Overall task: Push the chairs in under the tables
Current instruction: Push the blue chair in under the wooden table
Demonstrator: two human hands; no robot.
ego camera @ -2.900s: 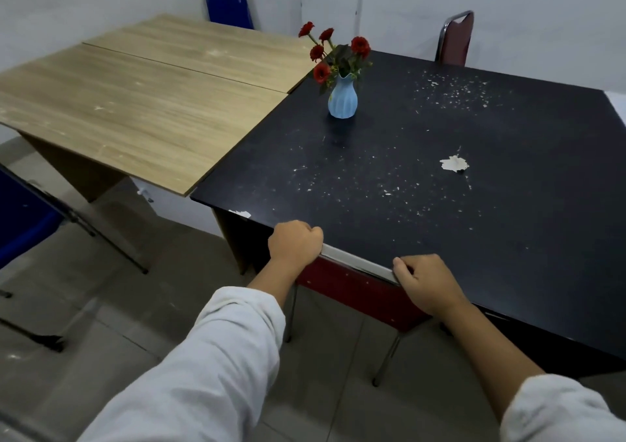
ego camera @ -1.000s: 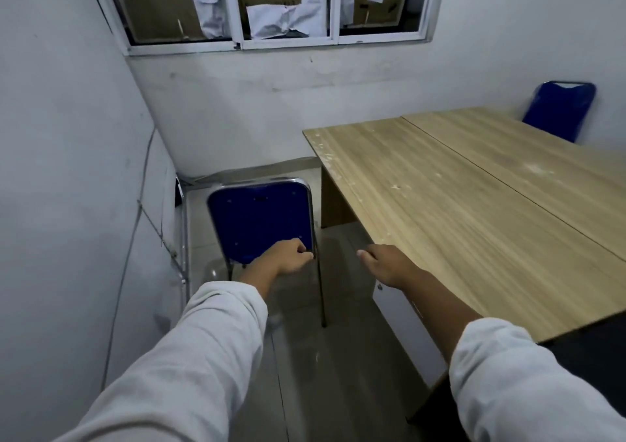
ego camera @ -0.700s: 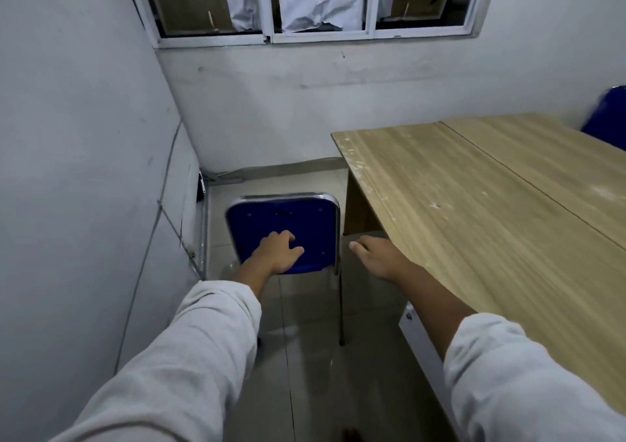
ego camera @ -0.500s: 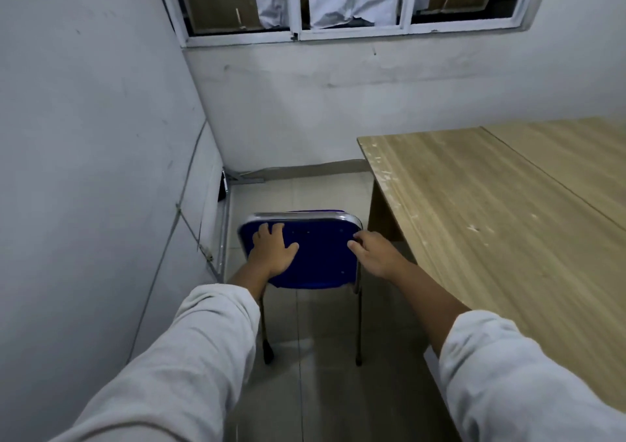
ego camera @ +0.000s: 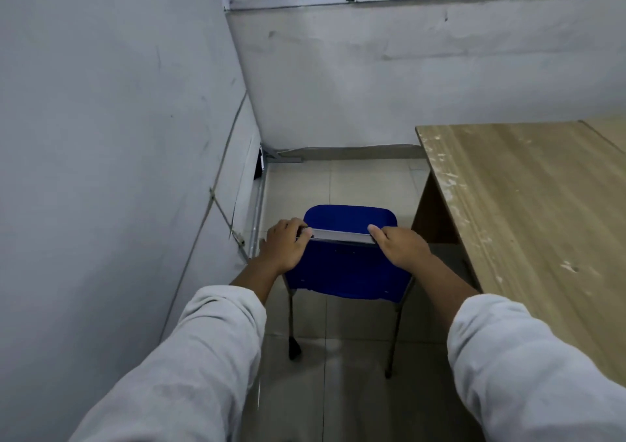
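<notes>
Both my hands grasp the top rail of the blue chair (ego camera: 345, 272). Left hand (ego camera: 284, 245) curls over the rail's left end, right hand (ego camera: 399, 247) over its right end, thumbs on my side. The chair stands on the tiled floor (ego camera: 338, 184), all of it outside the wooden desk (ego camera: 528, 211), just off the desk's left edge near its far corner. It sits between that edge and the grey wall (ego camera: 101, 136), seat pointing away from me.

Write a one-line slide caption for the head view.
Left hand and right hand grip the top edge of the blue chair, standing beside the wooden table, not yet under it.
</notes>
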